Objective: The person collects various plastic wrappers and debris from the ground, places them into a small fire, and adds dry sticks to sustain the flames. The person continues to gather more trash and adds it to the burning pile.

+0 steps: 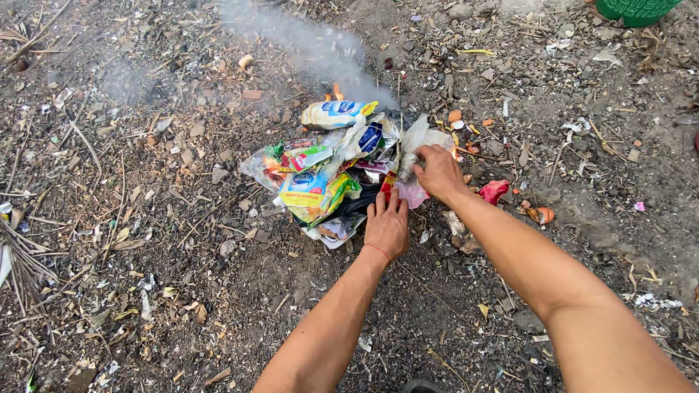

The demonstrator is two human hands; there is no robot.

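I note the left hand [386, 227] flat, fingers together, pressing the near edge of the wrapper pile [328, 175] on the dirt ground [182, 291]. Right hand [437, 171] pinches a pale plastic bag [426, 138] beside the flame [336, 93]. Judgement: feeding the fire; next move demands fingers clear of heat.

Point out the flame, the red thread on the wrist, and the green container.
flame [336, 92], head view, its orange tip
red thread [378, 251], head view, across left wrist
green container [637, 10], head view, its lower wall

Outdoor dirt yard [182, 276], littered, with burning trash [328, 171].
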